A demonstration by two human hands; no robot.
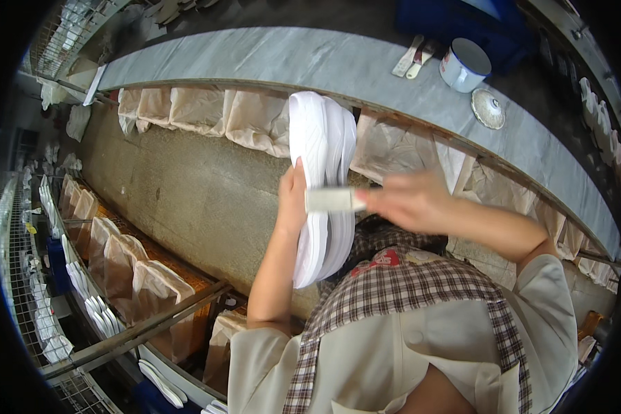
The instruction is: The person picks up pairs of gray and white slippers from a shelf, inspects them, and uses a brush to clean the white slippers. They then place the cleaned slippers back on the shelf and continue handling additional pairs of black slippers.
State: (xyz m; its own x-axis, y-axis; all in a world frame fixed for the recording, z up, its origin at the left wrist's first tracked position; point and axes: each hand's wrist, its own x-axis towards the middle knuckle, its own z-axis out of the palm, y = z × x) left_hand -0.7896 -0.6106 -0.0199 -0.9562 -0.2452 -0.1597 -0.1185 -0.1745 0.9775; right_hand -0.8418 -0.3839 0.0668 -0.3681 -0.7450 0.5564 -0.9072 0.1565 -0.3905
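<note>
A stack of white shoe soles (307, 131) stands on end in front of my body, long side upright. My left hand (292, 198) grips it round the left edge at mid-height; part of the fingers is hidden behind the stack. My right hand (414, 201), slightly blurred, is closed on the handle end of a flat, pale brush (330, 200). The brush lies across the front of the soles, level with my left hand. Whether its bristles touch them, I cannot tell.
A grey marble-patterned bench (248, 58) curves across the far side, with cloth-lined bins (255, 124) beneath. On it are a white enamel mug (465, 65), its lid (488, 108) and brushes (414, 58). Racks with more soles (102, 316) stand at left, beside a metal bar (138, 334).
</note>
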